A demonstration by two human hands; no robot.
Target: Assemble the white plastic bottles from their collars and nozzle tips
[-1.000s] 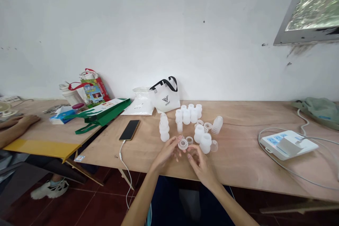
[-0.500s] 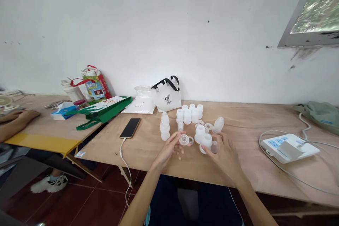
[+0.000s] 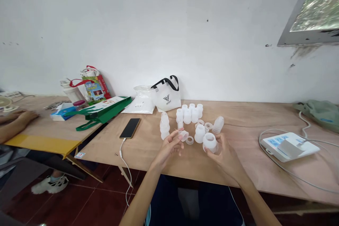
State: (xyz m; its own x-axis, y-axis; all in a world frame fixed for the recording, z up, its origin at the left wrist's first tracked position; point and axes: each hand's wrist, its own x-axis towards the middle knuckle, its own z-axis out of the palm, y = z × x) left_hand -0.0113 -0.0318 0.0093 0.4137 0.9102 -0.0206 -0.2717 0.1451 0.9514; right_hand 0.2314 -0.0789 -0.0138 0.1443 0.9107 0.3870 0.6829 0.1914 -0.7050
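My left hand (image 3: pixel 170 147) pinches a small clear plastic cap (image 3: pixel 183 135) with a wide rim, now tilted on its side. My right hand (image 3: pixel 225 156) has its fingers around a white translucent jar-like piece (image 3: pixel 210 141) with a round open mouth facing up. A second jar-like piece (image 3: pixel 199 133) stands just behind it. Between my hands a clear ring (image 3: pixel 189 140) lies on the table. More rings (image 3: pixel 208 126) and a stack of clear caps (image 3: pixel 218 124) are beyond my right hand. A white stack (image 3: pixel 164 126) stands left of my left hand.
Several white pieces (image 3: pixel 187 114) stand in rows behind. A phone (image 3: pixel 130 128) on a cable lies left. A white bag (image 3: pixel 168 96) leans on the wall. A power strip (image 3: pixel 291 146) with cords is at right. Another person's hand (image 3: pixel 28 117) rests on the left table.
My right hand has lifted the jar-like piece a little, with its mouth showing more. The cap in my left hand has turned from facing me to its side.
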